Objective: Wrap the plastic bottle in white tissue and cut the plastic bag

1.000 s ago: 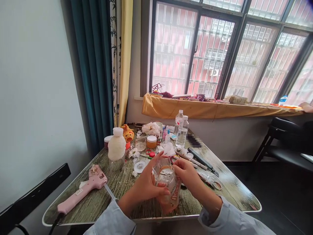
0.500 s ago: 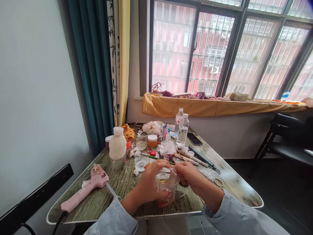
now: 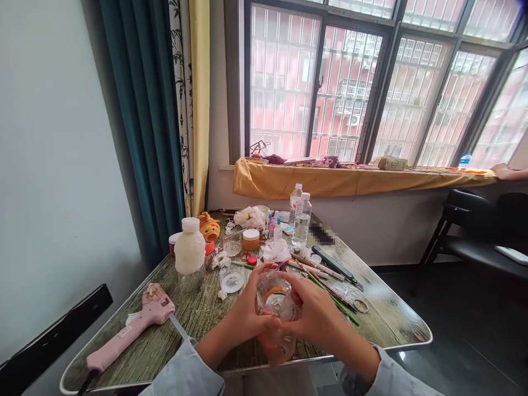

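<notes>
the left hand and right hand are half closed, curled around a clear plastic container at the table's near edge, thumbs close together on its near side. the step in hand seems to be steadying or adjusting it by the rim; whatever the next move, it calls for light, even pressure, since thin plastic would probably buckle. the pink glue gun lies apart, beyond the left forearm.

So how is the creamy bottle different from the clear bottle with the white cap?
The creamy bottle has a bumpy, pale coat over its upper part, while the clear bottle is see-through. The creamy bottle looks fat and round; the clear bottle looks slimmer. Both stand upright on the table.
</notes>
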Available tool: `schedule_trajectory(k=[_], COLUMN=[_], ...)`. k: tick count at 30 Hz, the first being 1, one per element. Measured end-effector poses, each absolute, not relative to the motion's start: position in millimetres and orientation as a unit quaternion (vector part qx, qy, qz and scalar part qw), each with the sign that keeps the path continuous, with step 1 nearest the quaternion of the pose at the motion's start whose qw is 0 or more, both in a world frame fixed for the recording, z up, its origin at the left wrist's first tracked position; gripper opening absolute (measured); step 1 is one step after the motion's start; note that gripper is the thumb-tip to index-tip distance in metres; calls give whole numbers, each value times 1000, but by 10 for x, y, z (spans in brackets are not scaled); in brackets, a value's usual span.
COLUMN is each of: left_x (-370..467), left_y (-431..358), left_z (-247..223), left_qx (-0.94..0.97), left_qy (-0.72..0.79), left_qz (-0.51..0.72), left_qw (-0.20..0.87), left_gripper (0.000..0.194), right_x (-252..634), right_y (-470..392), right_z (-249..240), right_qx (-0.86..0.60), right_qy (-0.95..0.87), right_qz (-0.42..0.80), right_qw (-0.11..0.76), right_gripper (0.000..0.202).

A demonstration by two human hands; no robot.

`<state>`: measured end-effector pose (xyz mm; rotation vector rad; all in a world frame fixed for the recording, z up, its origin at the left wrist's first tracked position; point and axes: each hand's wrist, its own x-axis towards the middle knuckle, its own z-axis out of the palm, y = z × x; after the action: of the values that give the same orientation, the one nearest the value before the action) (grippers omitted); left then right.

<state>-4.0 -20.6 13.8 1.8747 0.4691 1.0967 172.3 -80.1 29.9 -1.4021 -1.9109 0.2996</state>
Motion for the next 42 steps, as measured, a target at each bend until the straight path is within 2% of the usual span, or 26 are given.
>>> schedule_trajectory(k=[3,8,13,18,23,29,34,38,42], left_x=[-44,-49,-59,-64,-64,-82,-79,-82,-87], left_y=[-179,-144,-115,-87,-15,-61,-102,-107,-124], left_z=[82,46,80,59,-23,-10,23,29,63], left_qx=[755,747,755,759,774,788,801,804,799], left_qy=[165,131,157,185,212,257,264,273,283], left_qz=[439,461,503,498,472,429,406,396,398], left_qw=[458,461,389,376,365,358,351,349,351], left_gripper=[106,90,75,69,70,70,69,69,67], right_x=[1652,1682,2016,2812,3549,3705,3655,3617,3586], right_y=[-785,-768,-705,-428,-27,239,261,232,102], right_z=[306,397,473,638,561,282,208,204,284], right_qx=[-548,-557,-534,-637,-742,-797,-799,-785,-758], right_qy=[-744,-715,-636,-528,-434,-402,-411,-407,-371], right_qz=[111,168,242,114,34,41,51,57,44], right_qw=[365,389,501,550,511,449,436,464,534], right_gripper=[72,60,54,67,71,71,74,82,92])
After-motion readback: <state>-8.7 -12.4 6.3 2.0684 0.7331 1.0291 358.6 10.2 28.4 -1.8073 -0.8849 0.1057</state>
